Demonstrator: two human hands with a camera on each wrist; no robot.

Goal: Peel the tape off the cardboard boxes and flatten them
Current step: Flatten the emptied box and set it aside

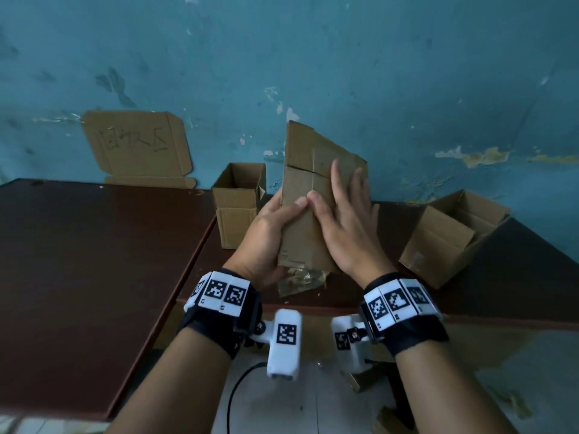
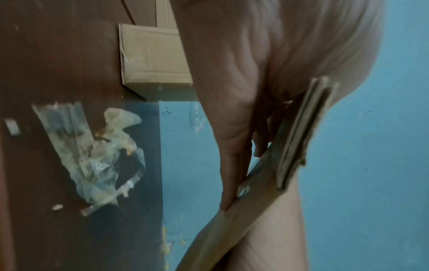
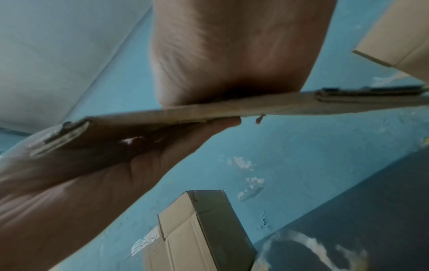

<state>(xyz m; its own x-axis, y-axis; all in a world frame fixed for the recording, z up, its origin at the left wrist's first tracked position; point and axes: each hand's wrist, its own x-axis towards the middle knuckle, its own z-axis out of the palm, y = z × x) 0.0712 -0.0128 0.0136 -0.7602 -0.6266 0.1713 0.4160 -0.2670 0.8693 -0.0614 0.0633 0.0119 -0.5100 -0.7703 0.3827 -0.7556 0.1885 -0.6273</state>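
I hold a flattened cardboard box [image 1: 305,195] upright above the table, between both hands. My left hand [image 1: 269,239] grips its left edge, thumb on the front and fingers behind. My right hand [image 1: 347,220] lies flat on the front face with straight fingers pressing. The left wrist view shows the box [image 2: 297,137] edge-on with my left fingers [image 2: 232,165] along its back. In the right wrist view the box [image 3: 232,110] is a thin slab under my right palm [image 3: 232,55]. A crumpled wad of clear tape [image 1: 300,281] lies on the table just below the box.
A small open box [image 1: 238,202] stands behind my left hand. A larger open box [image 1: 451,236] lies tilted at the right. A flat cardboard sign [image 1: 138,145] leans on the blue wall. The brown table [image 1: 94,277] stretches to the left.
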